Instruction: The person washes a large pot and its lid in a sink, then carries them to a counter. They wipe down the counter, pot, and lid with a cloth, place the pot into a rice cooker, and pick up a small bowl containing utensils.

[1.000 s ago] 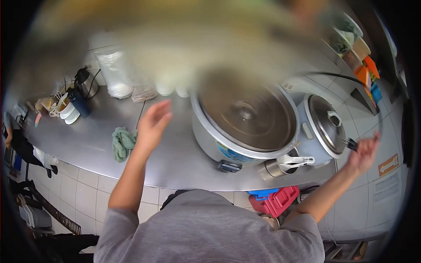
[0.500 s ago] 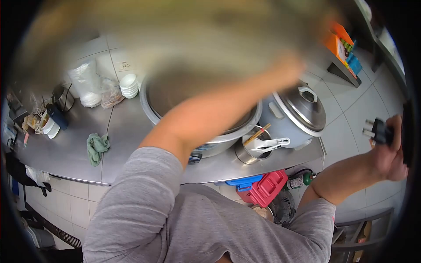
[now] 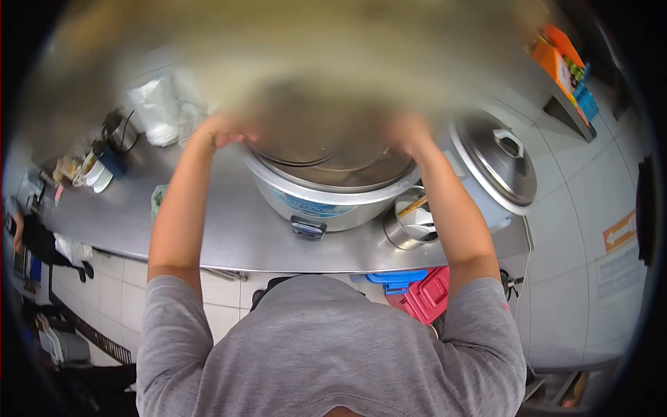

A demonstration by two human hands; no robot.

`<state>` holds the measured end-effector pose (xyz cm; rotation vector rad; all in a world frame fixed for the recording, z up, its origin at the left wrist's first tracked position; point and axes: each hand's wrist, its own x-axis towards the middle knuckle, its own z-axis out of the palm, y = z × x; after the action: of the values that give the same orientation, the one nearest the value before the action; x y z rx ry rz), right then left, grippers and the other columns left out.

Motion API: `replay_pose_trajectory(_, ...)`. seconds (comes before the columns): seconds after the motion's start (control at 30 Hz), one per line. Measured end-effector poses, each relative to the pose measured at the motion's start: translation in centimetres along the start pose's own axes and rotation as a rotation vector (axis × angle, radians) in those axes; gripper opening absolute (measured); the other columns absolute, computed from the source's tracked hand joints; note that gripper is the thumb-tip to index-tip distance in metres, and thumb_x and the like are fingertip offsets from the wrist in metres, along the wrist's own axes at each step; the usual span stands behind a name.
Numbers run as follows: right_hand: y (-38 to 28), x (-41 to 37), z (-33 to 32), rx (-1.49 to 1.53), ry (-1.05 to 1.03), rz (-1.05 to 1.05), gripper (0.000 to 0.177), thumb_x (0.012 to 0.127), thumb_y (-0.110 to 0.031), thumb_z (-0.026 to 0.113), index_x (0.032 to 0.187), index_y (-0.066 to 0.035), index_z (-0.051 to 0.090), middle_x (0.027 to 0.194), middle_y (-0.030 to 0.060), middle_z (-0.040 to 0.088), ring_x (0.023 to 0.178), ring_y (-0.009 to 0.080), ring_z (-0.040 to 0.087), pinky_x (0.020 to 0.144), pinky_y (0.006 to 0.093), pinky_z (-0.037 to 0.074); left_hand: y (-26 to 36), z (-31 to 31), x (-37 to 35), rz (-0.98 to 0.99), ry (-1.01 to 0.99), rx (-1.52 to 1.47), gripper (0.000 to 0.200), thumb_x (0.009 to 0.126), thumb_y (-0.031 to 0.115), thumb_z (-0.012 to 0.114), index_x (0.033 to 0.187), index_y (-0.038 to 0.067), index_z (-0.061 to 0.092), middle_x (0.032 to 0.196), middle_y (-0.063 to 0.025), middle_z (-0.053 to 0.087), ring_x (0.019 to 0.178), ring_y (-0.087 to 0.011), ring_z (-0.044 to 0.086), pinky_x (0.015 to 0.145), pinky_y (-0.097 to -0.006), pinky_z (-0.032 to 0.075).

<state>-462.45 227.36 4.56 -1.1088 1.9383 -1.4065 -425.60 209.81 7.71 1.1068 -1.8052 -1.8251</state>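
The large rice cooker (image 3: 306, 205), silver-rimmed with a blue label and a dark switch, stands on the steel counter before me. A dark metal inner pot (image 3: 340, 156) shows at its opening, its upper part lost in blur. At the left side, my left hand (image 3: 226, 132) has its fingers curled in at the pot's edge. On the opposite side my right hand (image 3: 408, 133) is closed at the edge too, its fingertips smeared. Right of the cooker are a steel container (image 3: 403, 233) with utensils and a second cooker with a metal lid (image 3: 497, 156).
A green cloth (image 3: 158, 200) lies on the counter (image 3: 229, 240) at left, with plastic bags (image 3: 156, 111) and a kettle (image 3: 119, 131) behind. Red (image 3: 420, 299) and blue lidded boxes sit below the front edge. Another person (image 3: 31, 236) stands far left. Blur covers the top.
My right hand, which held a black power plug out at the right, is at the cooker without it. My left arm, earlier reaching across to the right, has swung back to the cooker's left side.
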Motion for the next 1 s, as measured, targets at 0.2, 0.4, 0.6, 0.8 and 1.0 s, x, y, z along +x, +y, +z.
replay_pose_trajectory(0.2, -0.4, 0.3, 1.8, -1.259, 0.089, -0.014, 0.037, 0.078, -0.01, 0.057, 0.114, -0.001, 0.059, 0.108, 0.0223, 0.061, 0.101, 0.0381, 0.057, 0.089, 0.0403, 0.046, -2.2, 1.9, -5.0, 0.422, 0.695, 0.729, 0.069, 0.081, 0.023, 0.065, 0.14, 0.008, 0.033, 0.126, -0.0194, 0.048, 0.07, -0.0179, 0.06, 0.048, -0.0289, 0.049)
replay_pose_trajectory(0.4, -5.5, -5.6, 1.8, -0.717, 0.315, -0.591, 0.036, 0.081, -0.018, 0.063, 0.111, 0.001, 0.06, 0.104, 0.0173, 0.063, 0.097, 0.0286, 0.061, 0.088, 0.0354, 0.046, -11.5, -10.3, -9.4, 0.005, 0.873, 0.771, 0.064, 0.08, 0.042, 0.065, 0.132, 0.011, 0.047, 0.128, -0.0227, 0.048, 0.106, -0.0339, 0.056, 0.089, -0.0382, 0.046)
replay_pose_trajectory(0.6, -11.3, -18.1, 14.3, 0.14, -0.474, -0.68, 0.024, 0.084, -0.01, 0.063, 0.108, -0.006, 0.064, 0.098, 0.0079, 0.064, 0.088, 0.0147, 0.06, 0.079, 0.0258, 0.047, -30.1, -22.5, -9.1, -0.44, 0.945, 0.972, 0.068, 0.084, 0.059, 0.049, 0.135, 0.014, 0.043, 0.136, -0.025, 0.04, 0.124, -0.0395, 0.041, 0.103, -0.0458, 0.032)
replay_pose_trajectory(0.8, -5.0, -17.0, 38.1, -0.156, -0.773, -0.605, 0.045, 0.085, -0.029, 0.062, 0.124, -0.009, 0.054, 0.127, 0.0202, 0.049, 0.118, 0.034, 0.047, 0.098, 0.0377, 0.038, -35.0, -15.8, -4.4, -0.035, 0.46, 0.861, 0.054, 0.097, 0.043, 0.028, 0.134, 0.006, 0.043, 0.134, -0.0222, 0.044, 0.129, -0.0364, 0.036, 0.106, -0.0469, 0.028)
replay_pose_trajectory(1.0, 4.6, -13.7, 60.0, -0.821, -0.5, -0.452, 0.068, 0.083, -0.046, 0.056, 0.141, -0.018, 0.033, 0.15, 0.0187, 0.017, 0.137, 0.0381, 0.017, 0.107, 0.0535, 0.017, -30.4, -19.3, -10.5, -0.014, 0.64, -0.194, 0.052, 0.095, 0.042, 0.039, 0.132, 0.006, 0.043, 0.127, -0.0133, 0.049, 0.116, -0.0229, 0.047, 0.093, -0.0334, 0.039)
